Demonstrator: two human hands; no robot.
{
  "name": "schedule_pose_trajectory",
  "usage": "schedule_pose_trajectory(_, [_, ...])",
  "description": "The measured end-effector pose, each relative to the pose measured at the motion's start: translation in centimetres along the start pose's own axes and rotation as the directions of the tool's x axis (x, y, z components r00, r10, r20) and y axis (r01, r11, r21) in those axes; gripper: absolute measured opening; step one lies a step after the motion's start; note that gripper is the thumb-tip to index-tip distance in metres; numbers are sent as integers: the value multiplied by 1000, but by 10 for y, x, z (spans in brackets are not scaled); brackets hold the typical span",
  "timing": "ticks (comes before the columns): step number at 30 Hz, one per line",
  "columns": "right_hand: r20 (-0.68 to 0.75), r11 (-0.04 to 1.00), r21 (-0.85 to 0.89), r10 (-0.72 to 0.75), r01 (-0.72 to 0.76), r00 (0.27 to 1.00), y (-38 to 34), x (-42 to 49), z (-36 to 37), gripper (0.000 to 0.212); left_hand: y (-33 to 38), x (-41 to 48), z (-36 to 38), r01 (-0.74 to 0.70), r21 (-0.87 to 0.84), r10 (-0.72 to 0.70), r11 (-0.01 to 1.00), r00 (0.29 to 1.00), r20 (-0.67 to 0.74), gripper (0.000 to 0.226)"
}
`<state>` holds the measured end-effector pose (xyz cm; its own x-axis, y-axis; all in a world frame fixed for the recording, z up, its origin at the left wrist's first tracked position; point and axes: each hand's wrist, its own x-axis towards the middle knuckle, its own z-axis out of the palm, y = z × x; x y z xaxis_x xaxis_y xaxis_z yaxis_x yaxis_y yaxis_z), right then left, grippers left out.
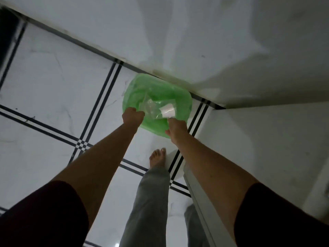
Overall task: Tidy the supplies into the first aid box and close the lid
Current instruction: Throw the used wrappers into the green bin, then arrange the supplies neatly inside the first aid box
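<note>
A clear plastic packet [156, 108] with a white piece inside is stretched between my two hands. My left hand [133, 116] is closed on its left end, and my right hand [176, 128] pinches its lower right corner. Directly under the packet is a green translucent container [153, 86], open at the top, close to the base of the wall. Whether either hand also touches the container's rim I cannot tell. No first aid box is in view.
The white tiled floor [53, 82] with dark double lines spreads to the left. A white wall [195, 41] runs behind the container, and a white ledge or cabinet [258, 139] stands to the right. My bare foot [157, 157] and grey trouser leg are below.
</note>
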<state>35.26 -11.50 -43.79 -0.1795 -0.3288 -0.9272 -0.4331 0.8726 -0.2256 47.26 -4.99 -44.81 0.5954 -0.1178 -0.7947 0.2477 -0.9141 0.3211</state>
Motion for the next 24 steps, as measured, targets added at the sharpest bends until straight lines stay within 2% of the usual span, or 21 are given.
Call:
schedule_pose_trajectory(3, [-26,940,-293,-190,174,981,21,-3,-9,33,-7,-18,5,-142,182,144,973,990,5,45])
schedule_pose_trajectory(5, [-7,862,-415,-321,290,947,33,-6,-11,24,-12,-28,10,-206,186,206,961,978,20,39])
schedule_pose_trajectory(6, [11,814,-435,-424,386,906,31,-17,-23,18,-6,-44,13,-304,175,306,936,952,15,37])
schedule_pose_trajectory(7, [32,759,-440,-521,481,853,26,-30,-33,20,5,-63,12,-394,166,397,904,918,15,34])
schedule_pose_trajectory(9, [40,636,-501,-660,586,750,18,-43,-33,23,18,-74,12,-493,168,500,854,866,3,32])
schedule_pose_trajectory(13, [24,385,-537,-882,751,470,3,-95,-86,18,45,-148,8,-689,225,708,689,706,-4,32])
schedule_pose_trajectory(14, [8,336,-542,-914,770,405,1,-114,-109,18,51,-177,7,-735,230,756,638,655,-4,32])
schedule_pose_trajectory(18, [23,232,-598,-952,767,305,10,-184,-193,24,57,-285,1,-832,287,869,475,495,-1,32])
schedule_pose_trajectory(22, [-35,132,-606,-990,784,140,48,-262,-294,28,51,-416,10,-916,320,958,242,278,72,29])
schedule_pose_trajectory(24, [-50,112,-602,-993,791,103,66,-284,-332,29,45,-461,19,-929,323,968,182,226,104,28])
